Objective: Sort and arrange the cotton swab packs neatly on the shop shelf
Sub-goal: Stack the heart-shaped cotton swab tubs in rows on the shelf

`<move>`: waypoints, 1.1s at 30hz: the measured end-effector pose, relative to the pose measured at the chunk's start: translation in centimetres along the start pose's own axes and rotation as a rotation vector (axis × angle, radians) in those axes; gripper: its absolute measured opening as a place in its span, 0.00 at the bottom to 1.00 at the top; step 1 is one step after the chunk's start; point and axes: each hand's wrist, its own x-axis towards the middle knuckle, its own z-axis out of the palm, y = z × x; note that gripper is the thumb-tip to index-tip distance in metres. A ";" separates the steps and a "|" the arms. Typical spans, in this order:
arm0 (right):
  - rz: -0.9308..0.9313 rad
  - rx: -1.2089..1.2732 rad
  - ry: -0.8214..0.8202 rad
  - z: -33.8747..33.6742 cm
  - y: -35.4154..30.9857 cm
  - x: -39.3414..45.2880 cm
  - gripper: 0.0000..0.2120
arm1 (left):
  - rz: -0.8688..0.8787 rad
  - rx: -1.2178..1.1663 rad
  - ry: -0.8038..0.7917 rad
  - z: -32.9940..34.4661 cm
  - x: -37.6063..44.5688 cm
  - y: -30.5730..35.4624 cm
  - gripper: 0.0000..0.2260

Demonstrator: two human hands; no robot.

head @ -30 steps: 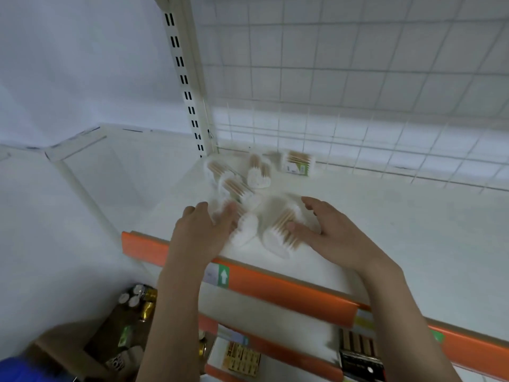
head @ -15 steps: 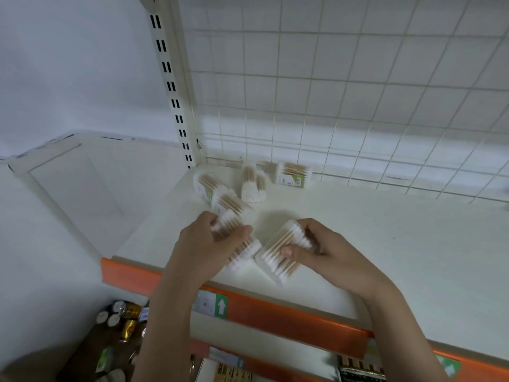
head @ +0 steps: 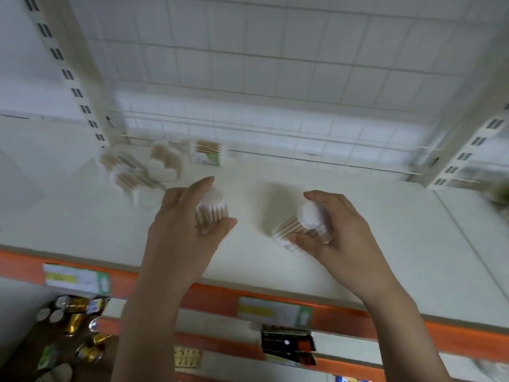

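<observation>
Over a white shop shelf (head: 358, 244), the left hand (head: 181, 230) and right hand (head: 338, 232) each grip one cotton swab pack (head: 212, 210), likely mid-sort, needing neat placement apart from the loose pile (head: 143, 172) at back-left.

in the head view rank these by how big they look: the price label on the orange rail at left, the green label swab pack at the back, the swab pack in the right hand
1. Price label on the orange rail: largest, though nearest the camera.
2. Swab pack in the right hand and green label swab pack: too alike to rank; the back one is farther and blurred.
</observation>
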 end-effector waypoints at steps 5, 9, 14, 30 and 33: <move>-0.015 -0.145 0.047 -7.9 5.2 -4.2 0.29 | 0.091 -0.023 -0.037 6.1 -3.4 7.7 0.28; 0.027 -0.187 0.107 -12.8 9.2 -7.4 0.30 | 0.091 -0.056 -0.132 10.5 -6.5 12.0 0.31; 0.017 -0.212 0.154 -15.3 11.0 -9.6 0.31 | 0.240 -0.024 -0.169 12.3 -8.5 14.7 0.31; 0.129 -0.320 0.285 -21.0 13.5 -14.5 0.27 | 0.340 -0.067 -0.252 17.3 -9.9 19.7 0.27; 0.151 -0.324 0.298 -22.6 14.6 -15.7 0.26 | 0.368 -0.045 -0.277 18.7 -10.1 21.7 0.27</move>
